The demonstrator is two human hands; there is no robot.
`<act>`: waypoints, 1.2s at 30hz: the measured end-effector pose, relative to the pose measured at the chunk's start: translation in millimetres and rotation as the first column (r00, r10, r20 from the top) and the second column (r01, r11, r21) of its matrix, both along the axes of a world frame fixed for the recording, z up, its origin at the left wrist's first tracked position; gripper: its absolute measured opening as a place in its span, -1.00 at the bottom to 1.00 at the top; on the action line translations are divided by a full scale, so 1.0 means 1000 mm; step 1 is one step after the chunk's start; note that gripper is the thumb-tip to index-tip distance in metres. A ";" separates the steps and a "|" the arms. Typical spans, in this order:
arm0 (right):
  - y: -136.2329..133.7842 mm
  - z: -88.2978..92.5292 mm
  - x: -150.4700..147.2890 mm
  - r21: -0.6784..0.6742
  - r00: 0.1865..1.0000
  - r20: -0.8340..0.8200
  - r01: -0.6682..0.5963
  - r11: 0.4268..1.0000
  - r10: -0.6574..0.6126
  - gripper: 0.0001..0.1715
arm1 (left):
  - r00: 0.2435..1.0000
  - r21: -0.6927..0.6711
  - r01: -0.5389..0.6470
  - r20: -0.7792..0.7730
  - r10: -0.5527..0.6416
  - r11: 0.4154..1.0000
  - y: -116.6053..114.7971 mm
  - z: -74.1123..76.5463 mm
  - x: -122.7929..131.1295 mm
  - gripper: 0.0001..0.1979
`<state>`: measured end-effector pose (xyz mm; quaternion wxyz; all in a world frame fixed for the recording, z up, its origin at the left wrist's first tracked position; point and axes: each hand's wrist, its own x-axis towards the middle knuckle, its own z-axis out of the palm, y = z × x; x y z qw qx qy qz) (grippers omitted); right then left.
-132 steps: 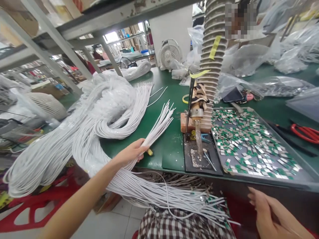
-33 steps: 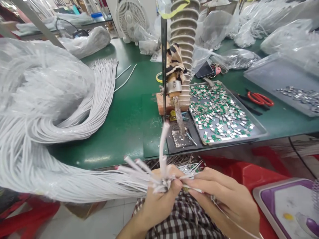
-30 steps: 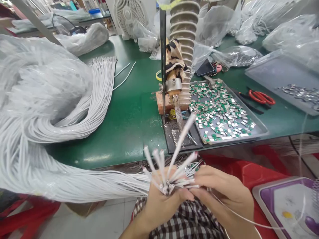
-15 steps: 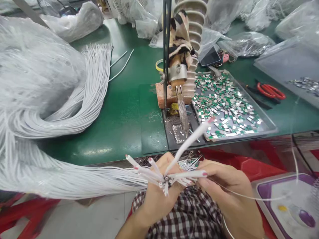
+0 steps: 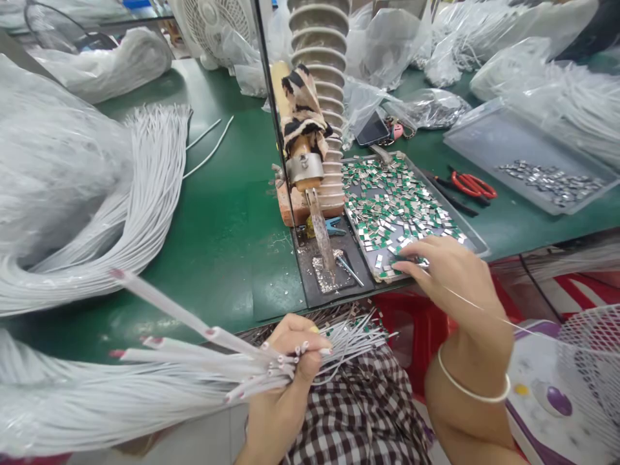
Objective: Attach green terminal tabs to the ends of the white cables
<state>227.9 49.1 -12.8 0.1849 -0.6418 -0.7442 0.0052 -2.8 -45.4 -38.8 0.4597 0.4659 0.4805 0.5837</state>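
Here at the green desk (image 5: 217,232), a bunch of white cables (image 5: 203,358) is gripped in the left hand (image 5: 278,403), held in front of the near edge, with several ends fanned out leftward. Over at the shallow tray (image 5: 477,244), the right hand (image 5: 460,278) is hung above the near side, thumb and forefinger almost together by the small green-and-silver boards (image 5: 387,216); whether one is pinched cannot be told. Just left of the tray, a soldering iron (image 5: 305,169) is mounted tip down, backed by a ribbed hose (image 5: 320,45); red-handled cutters (image 5: 469,184) are laid to the right.
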 end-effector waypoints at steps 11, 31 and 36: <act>-0.010 -0.006 -0.023 0.085 0.934 -0.349 -0.045 0.995 0.073 -0.83 | 0.998 -0.104 0.036 -0.044 -0.041 0.994 0.009 0.014 0.005 -0.88; -0.059 -0.014 -0.093 0.126 0.441 -0.889 -0.019 0.992 0.122 -0.74 | 0.997 -0.110 0.032 0.066 -0.025 0.993 0.031 0.021 0.012 -0.85; -0.062 -0.014 -0.093 0.163 0.461 -0.872 -0.043 0.986 0.165 -0.71 | 0.996 -0.114 0.049 0.075 -0.040 0.992 0.032 0.024 0.012 -0.85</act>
